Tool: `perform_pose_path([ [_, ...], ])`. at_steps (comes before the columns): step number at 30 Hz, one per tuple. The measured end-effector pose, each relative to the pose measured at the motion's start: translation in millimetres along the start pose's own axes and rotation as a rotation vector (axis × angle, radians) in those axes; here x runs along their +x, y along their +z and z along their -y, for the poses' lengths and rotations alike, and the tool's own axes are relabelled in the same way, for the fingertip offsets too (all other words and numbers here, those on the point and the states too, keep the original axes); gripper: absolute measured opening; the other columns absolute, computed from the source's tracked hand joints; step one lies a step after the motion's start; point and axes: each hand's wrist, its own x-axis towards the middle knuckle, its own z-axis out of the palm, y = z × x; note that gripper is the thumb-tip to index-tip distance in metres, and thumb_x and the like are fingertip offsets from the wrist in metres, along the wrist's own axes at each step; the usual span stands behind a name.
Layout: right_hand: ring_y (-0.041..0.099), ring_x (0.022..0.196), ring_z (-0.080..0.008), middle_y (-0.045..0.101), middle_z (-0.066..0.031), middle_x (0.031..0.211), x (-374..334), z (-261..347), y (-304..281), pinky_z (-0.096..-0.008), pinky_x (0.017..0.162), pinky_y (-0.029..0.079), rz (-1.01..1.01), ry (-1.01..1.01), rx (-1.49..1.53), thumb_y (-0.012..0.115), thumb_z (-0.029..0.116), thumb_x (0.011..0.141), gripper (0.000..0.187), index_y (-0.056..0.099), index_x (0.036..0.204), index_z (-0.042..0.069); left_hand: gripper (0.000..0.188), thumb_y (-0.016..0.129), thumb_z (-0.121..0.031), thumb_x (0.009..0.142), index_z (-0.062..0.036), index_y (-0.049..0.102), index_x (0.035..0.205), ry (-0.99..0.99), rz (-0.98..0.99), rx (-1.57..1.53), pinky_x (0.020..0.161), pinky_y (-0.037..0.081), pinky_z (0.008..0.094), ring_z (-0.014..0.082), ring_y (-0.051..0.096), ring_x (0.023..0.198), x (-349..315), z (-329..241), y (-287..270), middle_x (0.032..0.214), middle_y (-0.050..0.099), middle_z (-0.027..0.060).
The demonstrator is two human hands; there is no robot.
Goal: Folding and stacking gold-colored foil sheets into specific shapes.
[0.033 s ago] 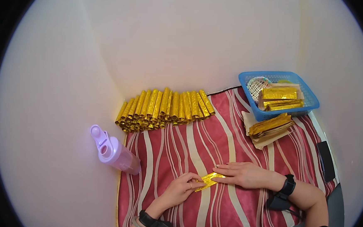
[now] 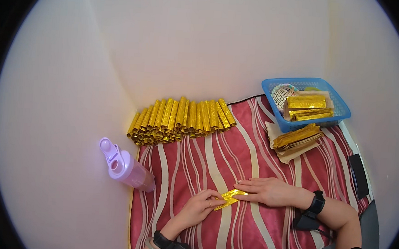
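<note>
On the striped cloth in front of me lies a small, shiny strip of gold foil paper [image 2: 230, 199]. At its left end, the bent fingers of my left hand [image 2: 199, 206] close on the strip. My right hand [image 2: 270, 192] reaches in from the right with its fingers stretched out flat, the fingertips resting on the strip's right end and partly covering it. Further back on the left, many rolled gold paper tubes [image 2: 191, 117] are piled in rows, their ends facing me.
A lilac drinking bottle [image 2: 132, 170] leans at the left edge of the red striped cloth [image 2: 224, 160]. At the back right stands a blue plastic basket [image 2: 295, 126] with gold paper and a woven piece. Gold and brown sheets [image 2: 297, 139] lie before it. A black flat object [image 2: 359, 176] is at the right edge.
</note>
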Motion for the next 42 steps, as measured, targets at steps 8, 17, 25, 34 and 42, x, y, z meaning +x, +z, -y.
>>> perform_pose_path([
  [8, 0.045, 0.129, -0.0229, 0.043, -0.0100, 0.143, 2, -2, 2, -0.0338, 0.104, 0.041, -0.024, -0.068, -0.106, 0.047, 0.019, 0.089, 0.045, 0.048, 0.133, 0.009, 0.032, 0.060, -0.005, 0.085, -0.0100, 0.062, 0.117, -0.042, 0.001, 0.034, 0.076, 0.049, 0.0319, 0.0231, 0.058, 0.093, 3, -9, 0, 0.121, 0.052, 0.0090],
  [17, 0.046, 0.128, -0.0243, 0.044, -0.0130, 0.141, 0, 2, 11, -0.0356, 0.104, 0.041, -0.034, -0.016, 0.082, 0.047, 0.014, 0.088, 0.047, 0.046, 0.134, 0.004, 0.031, 0.066, -0.008, 0.081, -0.0125, 0.066, 0.112, 0.057, -0.024, 0.280, 0.074, 0.051, 0.0317, 0.0235, 0.059, 0.092, 3, -13, 3, 0.121, 0.057, 0.0079],
  [25, 0.043, 0.130, -0.0278, 0.041, -0.0150, 0.142, 1, 3, 7, -0.0380, 0.105, 0.039, 0.015, -0.026, 0.117, 0.047, 0.026, 0.095, 0.046, 0.043, 0.137, 0.006, 0.025, 0.066, -0.011, 0.080, -0.0134, 0.069, 0.105, 0.100, -0.043, 0.434, 0.063, 0.052, 0.0294, 0.0178, 0.058, 0.086, 7, -25, 3, 0.113, 0.058, 0.0011],
  [34, 0.034, 0.135, -0.0302, 0.034, -0.0177, 0.146, 3, 1, 3, -0.0406, 0.110, 0.031, 0.069, -0.064, 0.147, 0.043, 0.040, 0.097, 0.056, 0.036, 0.141, 0.006, 0.027, 0.069, -0.010, 0.076, -0.0150, 0.071, 0.103, 0.120, -0.090, 0.437, 0.061, 0.051, 0.0289, 0.0180, 0.060, 0.080, 6, -24, 8, 0.107, 0.062, 0.0011],
  [42, 0.019, 0.141, -0.0354, 0.017, -0.0244, 0.151, 2, 11, -3, -0.0427, 0.114, 0.021, 0.199, -0.019, 0.124, 0.042, 0.061, 0.091, 0.079, 0.028, 0.145, 0.005, 0.025, 0.063, -0.012, 0.083, -0.0155, 0.068, 0.108, 0.006, -0.092, 0.194, 0.068, 0.051, 0.0301, 0.0174, 0.059, 0.082, 3, -12, 9, 0.109, 0.059, -0.0019],
])
